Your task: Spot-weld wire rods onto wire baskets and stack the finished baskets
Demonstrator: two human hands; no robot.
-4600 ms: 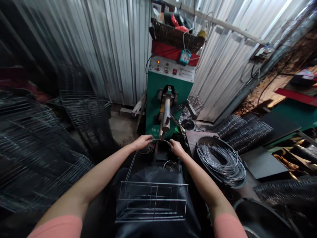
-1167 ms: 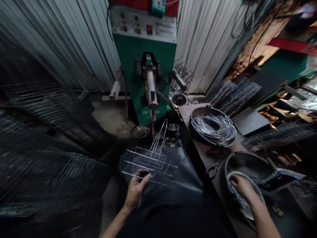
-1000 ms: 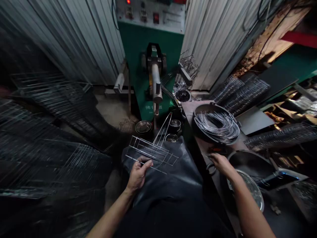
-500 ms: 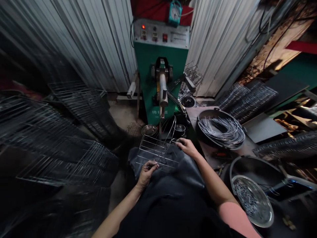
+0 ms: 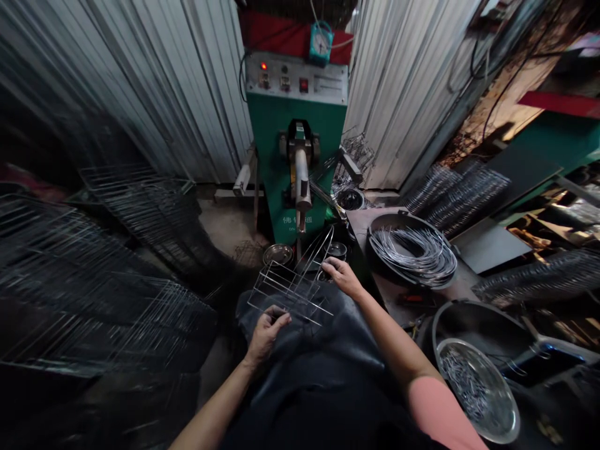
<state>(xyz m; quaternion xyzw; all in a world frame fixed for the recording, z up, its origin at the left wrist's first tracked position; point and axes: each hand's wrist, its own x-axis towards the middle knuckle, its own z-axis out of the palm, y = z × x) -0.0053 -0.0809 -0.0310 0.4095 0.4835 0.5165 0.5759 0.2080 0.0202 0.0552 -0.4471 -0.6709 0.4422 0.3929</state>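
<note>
A wire rack [image 5: 285, 289] of thin parallel rods is held tilted above my lap, which a dark apron [image 5: 347, 319] covers. My left hand [image 5: 267, 331] pinches its near edge between thumb and fingers. On the far right side, my right hand [image 5: 342, 275] has its fingers closed on the rack's wire frame, close to a bent wire loop that rises from it. Just beyond the rack stands a green spot welder [image 5: 267, 156]; its round metal electrode arm [image 5: 302, 175] points toward me, above and apart from the rack.
Stacks of wire racks [image 5: 154, 319] crowd the left. On the right bench are a black pan of wire rings [image 5: 412, 253] and a metal bowl of small wire pieces [image 5: 469, 387]. Small metal dishes [image 5: 278, 254] sit below the electrode. A teal clock [image 5: 321, 44] hangs on the welder.
The rack has turned and tilted in my hands, its near edge now slanting down to the right. Both hands have shifted slightly left, and the camera view has moved a little.
</note>
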